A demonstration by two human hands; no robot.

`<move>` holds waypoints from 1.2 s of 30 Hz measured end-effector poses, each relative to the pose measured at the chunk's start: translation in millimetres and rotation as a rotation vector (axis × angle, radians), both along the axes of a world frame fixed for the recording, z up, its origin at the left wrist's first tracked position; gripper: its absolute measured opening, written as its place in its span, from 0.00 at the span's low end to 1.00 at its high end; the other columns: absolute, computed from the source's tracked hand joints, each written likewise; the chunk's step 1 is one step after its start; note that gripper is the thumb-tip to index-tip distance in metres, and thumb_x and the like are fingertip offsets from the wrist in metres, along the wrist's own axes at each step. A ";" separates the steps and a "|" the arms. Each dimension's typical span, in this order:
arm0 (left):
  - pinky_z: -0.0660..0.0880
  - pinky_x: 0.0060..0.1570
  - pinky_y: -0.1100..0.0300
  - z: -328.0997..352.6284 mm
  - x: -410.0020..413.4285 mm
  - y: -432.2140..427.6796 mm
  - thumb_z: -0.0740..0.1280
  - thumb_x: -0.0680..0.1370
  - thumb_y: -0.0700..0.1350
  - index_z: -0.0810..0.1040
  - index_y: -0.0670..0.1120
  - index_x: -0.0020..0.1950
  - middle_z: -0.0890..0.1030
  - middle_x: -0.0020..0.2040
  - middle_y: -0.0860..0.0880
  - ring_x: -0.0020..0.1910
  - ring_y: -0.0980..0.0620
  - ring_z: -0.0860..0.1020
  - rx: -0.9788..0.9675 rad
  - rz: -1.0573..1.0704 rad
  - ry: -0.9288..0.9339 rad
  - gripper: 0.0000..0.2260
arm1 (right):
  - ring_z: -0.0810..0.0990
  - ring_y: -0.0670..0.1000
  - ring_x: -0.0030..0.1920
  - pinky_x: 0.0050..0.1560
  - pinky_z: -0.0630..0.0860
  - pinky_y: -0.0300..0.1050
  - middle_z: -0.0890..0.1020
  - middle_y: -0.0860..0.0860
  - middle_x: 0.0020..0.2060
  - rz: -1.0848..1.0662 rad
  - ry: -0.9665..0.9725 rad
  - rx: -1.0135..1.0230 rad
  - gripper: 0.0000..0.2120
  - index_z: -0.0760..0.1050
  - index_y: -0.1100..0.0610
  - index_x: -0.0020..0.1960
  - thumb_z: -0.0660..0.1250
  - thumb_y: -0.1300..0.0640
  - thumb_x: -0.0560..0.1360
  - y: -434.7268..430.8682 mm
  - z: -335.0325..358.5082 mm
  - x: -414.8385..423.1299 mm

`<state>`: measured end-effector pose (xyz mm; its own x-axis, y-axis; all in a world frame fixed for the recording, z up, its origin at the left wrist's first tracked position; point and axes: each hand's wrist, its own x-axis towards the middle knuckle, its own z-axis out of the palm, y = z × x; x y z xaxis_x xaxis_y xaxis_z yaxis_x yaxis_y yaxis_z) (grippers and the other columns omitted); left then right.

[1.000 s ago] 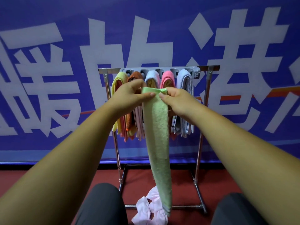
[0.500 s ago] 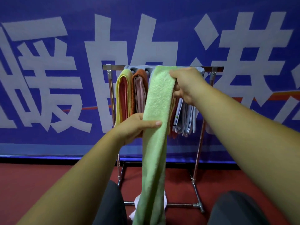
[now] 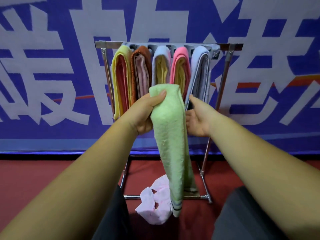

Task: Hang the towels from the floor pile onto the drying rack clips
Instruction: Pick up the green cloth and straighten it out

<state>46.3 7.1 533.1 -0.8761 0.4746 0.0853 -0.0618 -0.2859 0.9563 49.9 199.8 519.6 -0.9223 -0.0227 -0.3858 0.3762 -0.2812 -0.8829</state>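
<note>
Banner (image 3: 43, 132), perhaps 港, behind green towel (image 3: 169, 135)

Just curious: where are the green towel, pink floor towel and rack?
green towel (image 3: 170, 132): head view, mid hanging length.
pink floor towel (image 3: 149, 214): head view, crumpled middle.
rack (image 3: 107, 43): head view, top bar's left end.

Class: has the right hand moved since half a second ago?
Yes. The right hand dropped from the rack's top rail to the hung towels' lower ends.
</note>
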 end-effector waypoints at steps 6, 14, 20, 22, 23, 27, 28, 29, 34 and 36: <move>0.84 0.56 0.47 -26.2 -44.3 9.3 0.63 0.87 0.50 0.77 0.43 0.72 0.86 0.61 0.41 0.59 0.43 0.86 -0.126 0.154 -0.098 0.16 | 0.88 0.62 0.56 0.48 0.86 0.56 0.87 0.62 0.59 0.089 0.015 -0.139 0.44 0.79 0.62 0.70 0.48 0.26 0.82 -12.5 -52.6 8.9; 0.85 0.42 0.52 -80.5 -97.6 12.2 0.65 0.86 0.46 0.77 0.39 0.69 0.88 0.55 0.41 0.50 0.46 0.88 -0.227 0.341 -0.270 0.15 | 0.84 0.59 0.65 0.72 0.77 0.60 0.86 0.61 0.62 0.080 0.221 -0.047 0.20 0.80 0.64 0.69 0.66 0.50 0.85 -12.7 -122.2 -7.1; 0.84 0.42 0.55 -124.4 -117.7 13.1 0.61 0.88 0.51 0.81 0.38 0.62 0.88 0.52 0.42 0.47 0.48 0.88 -0.332 0.284 -0.409 0.18 | 0.83 0.66 0.64 0.69 0.78 0.62 0.85 0.66 0.61 0.054 0.185 -0.063 0.15 0.78 0.67 0.69 0.66 0.63 0.84 -14.6 -175.4 -26.0; 0.85 0.45 0.52 -143.5 -120.2 13.0 0.59 0.88 0.55 0.80 0.35 0.61 0.88 0.52 0.39 0.49 0.44 0.88 -0.320 0.246 -0.476 0.23 | 0.86 0.64 0.61 0.63 0.82 0.58 0.85 0.65 0.60 0.025 0.129 -0.114 0.15 0.79 0.66 0.68 0.66 0.62 0.84 -15.9 -191.6 -32.1; 0.84 0.47 0.51 -157.0 -123.1 11.8 0.58 0.88 0.57 0.80 0.34 0.60 0.87 0.53 0.37 0.51 0.42 0.88 -0.315 0.219 -0.513 0.26 | 0.87 0.62 0.58 0.59 0.84 0.55 0.86 0.64 0.59 0.003 0.098 -0.147 0.14 0.80 0.66 0.67 0.65 0.62 0.84 -16.9 -199.1 -36.7; 0.82 0.52 0.46 -218.7 -131.4 8.0 0.57 0.85 0.65 0.79 0.34 0.63 0.86 0.55 0.36 0.47 0.40 0.86 -0.536 0.245 -0.601 0.33 | 0.87 0.61 0.57 0.58 0.85 0.55 0.86 0.64 0.58 -0.152 -0.066 -0.184 0.13 0.80 0.67 0.66 0.63 0.62 0.86 -20.3 -226.3 -65.7; 0.81 0.53 0.45 -227.5 -132.3 7.8 0.57 0.85 0.64 0.77 0.37 0.69 0.84 0.59 0.36 0.48 0.39 0.85 -0.665 0.221 -0.587 0.31 | 0.86 0.62 0.61 0.64 0.82 0.57 0.85 0.63 0.60 -0.183 -0.115 -0.202 0.14 0.79 0.66 0.68 0.63 0.61 0.86 -20.2 -232.0 -72.0; 0.80 0.54 0.45 -230.8 -132.3 9.2 0.58 0.85 0.61 0.75 0.40 0.71 0.82 0.60 0.37 0.48 0.38 0.83 -0.820 0.170 -0.549 0.27 | 0.85 0.62 0.63 0.70 0.78 0.59 0.84 0.63 0.64 -0.217 -0.162 -0.225 0.15 0.78 0.65 0.69 0.62 0.60 0.86 -19.8 -236.5 -77.9; 0.80 0.62 0.43 -230.9 -127.2 29.1 0.61 0.78 0.39 0.76 0.40 0.55 0.77 0.58 0.41 0.55 0.38 0.84 -1.053 -0.081 -0.426 0.08 | 0.77 0.61 0.73 0.80 0.65 0.56 0.73 0.62 0.77 -0.390 -0.261 -0.379 0.17 0.73 0.64 0.72 0.56 0.55 0.89 -16.2 -241.8 -99.2; 0.80 0.59 0.50 -236.0 -124.4 37.3 0.64 0.75 0.40 0.76 0.41 0.54 0.79 0.53 0.43 0.54 0.42 0.85 -1.084 -0.158 -0.382 0.09 | 0.75 0.60 0.75 0.80 0.65 0.58 0.76 0.60 0.75 -0.458 -0.265 -0.474 0.16 0.75 0.63 0.68 0.56 0.54 0.89 -12.2 -241.8 -106.3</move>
